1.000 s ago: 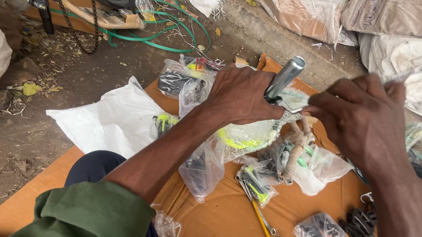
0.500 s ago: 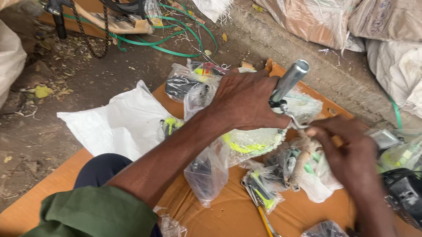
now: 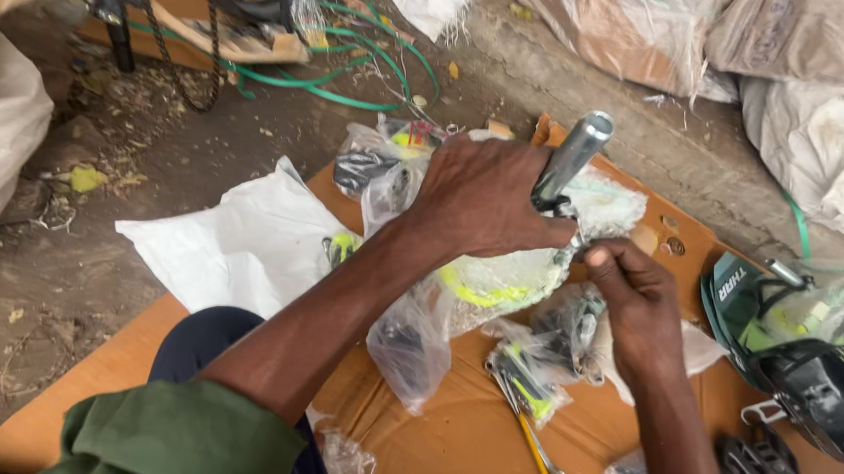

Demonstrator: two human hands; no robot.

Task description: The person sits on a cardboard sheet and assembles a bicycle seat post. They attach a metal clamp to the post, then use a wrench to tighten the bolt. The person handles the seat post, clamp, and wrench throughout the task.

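Head view: left hand [image 3: 484,197] wrapped firm around grey metal tube [image 3: 570,162], held above plastic-bagged parts [image 3: 486,287] on orange board [image 3: 439,446]. Right hand [image 3: 638,305] pinching at tube's lower end; best kept steady, tube braced.

Soft, even daylight, faint shadows, mild glare on clear plastic; sharp centre, edges slightly stretched

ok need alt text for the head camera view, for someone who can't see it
A person's left hand grips a grey metal tube while the right hand pinches at its lower end, above an orange board strewn with clear plastic bags of parts. A white sheet and a wrench lie nearby.
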